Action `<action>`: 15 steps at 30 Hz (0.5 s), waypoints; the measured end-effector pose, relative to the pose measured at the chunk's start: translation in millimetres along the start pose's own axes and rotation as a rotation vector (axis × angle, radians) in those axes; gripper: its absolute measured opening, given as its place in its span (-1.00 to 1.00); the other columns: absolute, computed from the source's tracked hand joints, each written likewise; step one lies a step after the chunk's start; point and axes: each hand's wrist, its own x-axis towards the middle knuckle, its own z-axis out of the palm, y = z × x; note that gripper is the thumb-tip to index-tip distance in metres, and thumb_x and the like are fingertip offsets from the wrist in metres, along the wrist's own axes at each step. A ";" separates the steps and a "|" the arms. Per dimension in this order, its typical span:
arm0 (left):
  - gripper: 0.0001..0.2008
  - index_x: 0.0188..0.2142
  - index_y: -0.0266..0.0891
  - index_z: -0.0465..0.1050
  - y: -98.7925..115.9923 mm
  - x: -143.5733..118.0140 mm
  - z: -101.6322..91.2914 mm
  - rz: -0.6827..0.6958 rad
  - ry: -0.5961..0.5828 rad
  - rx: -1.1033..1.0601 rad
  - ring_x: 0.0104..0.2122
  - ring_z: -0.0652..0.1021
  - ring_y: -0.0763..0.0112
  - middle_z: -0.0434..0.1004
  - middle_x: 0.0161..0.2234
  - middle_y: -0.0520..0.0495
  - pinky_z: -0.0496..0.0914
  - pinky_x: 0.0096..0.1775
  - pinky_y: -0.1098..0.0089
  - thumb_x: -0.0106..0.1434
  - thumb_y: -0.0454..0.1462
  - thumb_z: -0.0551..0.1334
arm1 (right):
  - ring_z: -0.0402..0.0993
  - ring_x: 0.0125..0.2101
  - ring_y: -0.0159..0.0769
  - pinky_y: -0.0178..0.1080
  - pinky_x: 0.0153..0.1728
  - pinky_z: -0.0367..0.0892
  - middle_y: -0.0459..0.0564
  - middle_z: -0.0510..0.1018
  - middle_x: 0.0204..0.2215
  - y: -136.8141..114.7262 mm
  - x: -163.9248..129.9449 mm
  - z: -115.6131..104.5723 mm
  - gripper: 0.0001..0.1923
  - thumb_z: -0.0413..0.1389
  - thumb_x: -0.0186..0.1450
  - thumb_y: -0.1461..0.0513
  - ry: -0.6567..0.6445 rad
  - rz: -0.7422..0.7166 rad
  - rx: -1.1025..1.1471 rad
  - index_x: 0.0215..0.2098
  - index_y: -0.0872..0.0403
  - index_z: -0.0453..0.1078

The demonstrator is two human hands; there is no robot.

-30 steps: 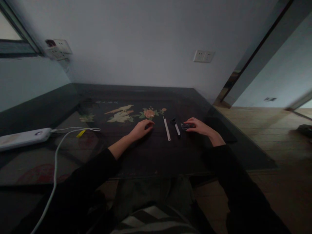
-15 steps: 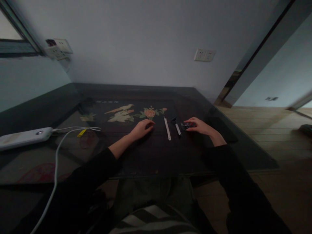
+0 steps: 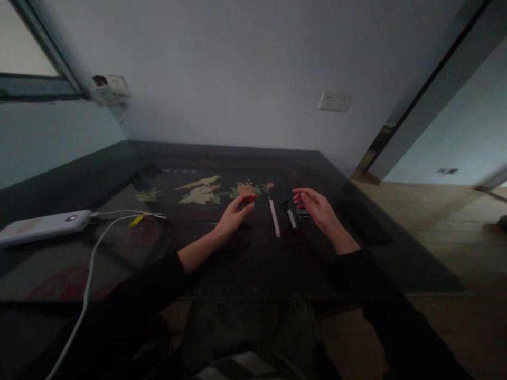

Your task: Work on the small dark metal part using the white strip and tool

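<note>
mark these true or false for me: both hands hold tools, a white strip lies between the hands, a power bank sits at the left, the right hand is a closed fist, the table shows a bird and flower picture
1. Both hands hold tools: false. The left hand and right hand are empty.
2. A white strip lies between the hands: true.
3. A white power bank sits at the left with a cable: true.
4. The right hand is a closed fist: false. Its fingers are spread open above a small dark object.
5. The table shows a bird and flower picture: true.
</note>
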 end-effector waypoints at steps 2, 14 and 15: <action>-0.61 0.12 0.00 0.27 8.4 -9.1 9.2 -0.058 -0.055 -0.213 0.21 0.24 0.13 0.19 0.24 -0.10 0.37 0.03 0.06 0.29 -0.13 0.13 | 0.39 -0.04 -0.19 -0.09 -0.09 0.38 0.07 0.42 0.01 -11.3 -7.0 25.2 -0.50 0.11 0.24 -0.06 -0.117 -0.045 0.126 0.09 -0.09 0.31; -0.45 0.23 0.08 0.16 12.4 -34.4 31.1 -0.055 -0.380 -0.255 0.28 0.12 0.02 0.09 0.30 0.02 0.11 0.23 0.03 0.25 -0.05 0.15 | 0.13 0.19 0.04 0.14 0.13 0.17 0.05 0.01 0.29 -39.1 -38.7 118.7 0.07 0.39 -0.09 0.00 -0.494 -0.250 0.146 0.30 -0.22 0.01; -0.47 0.20 0.08 0.21 7.7 -35.4 33.8 -0.062 -0.354 -0.212 0.26 0.16 -0.03 0.17 0.26 0.02 0.19 0.19 0.02 0.24 -0.04 0.15 | 0.16 0.17 0.03 0.13 0.11 0.19 0.06 0.05 0.27 -39.2 -40.5 123.2 0.03 0.39 -0.08 0.02 -0.499 -0.254 0.134 0.29 -0.21 0.04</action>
